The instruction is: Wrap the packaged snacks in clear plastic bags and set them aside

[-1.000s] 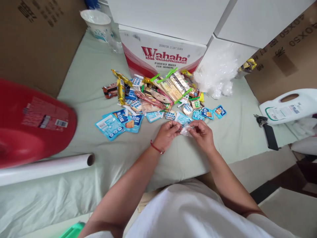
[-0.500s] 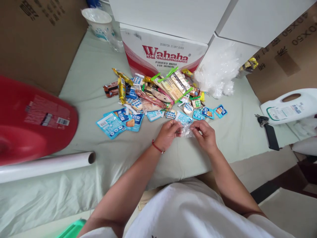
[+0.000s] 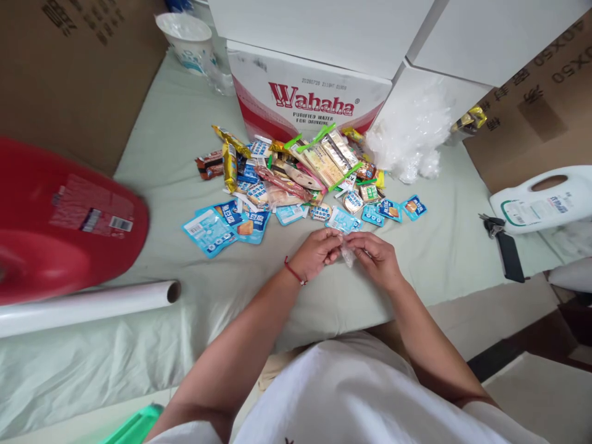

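Between my two hands is a small clear plastic bag [image 3: 348,254], bunched up near its top. My left hand [image 3: 320,251], with a red string bracelet at the wrist, pinches one side of it. The fingers of my right hand [image 3: 374,256] are closed on the other side, almost touching the left fingertips. Just beyond my hands lies a light-blue snack packet [image 3: 343,219], one of several at the front of a pile of wrapped snacks [image 3: 305,169]. What the bag contains, if anything, I cannot make out.
A Wahaha carton [image 3: 309,92] stands behind the pile, with a heap of clear plastic bags [image 3: 409,139] to its right. At the left are a red container [image 3: 69,222] and a white roll [image 3: 92,305]. Keys with a black case [image 3: 509,256] lie by a white jug [image 3: 546,197].
My hands have come closer together, the right one moving left. The plastic bag, spread between them before, is now gathered and bunched at the fingertips.
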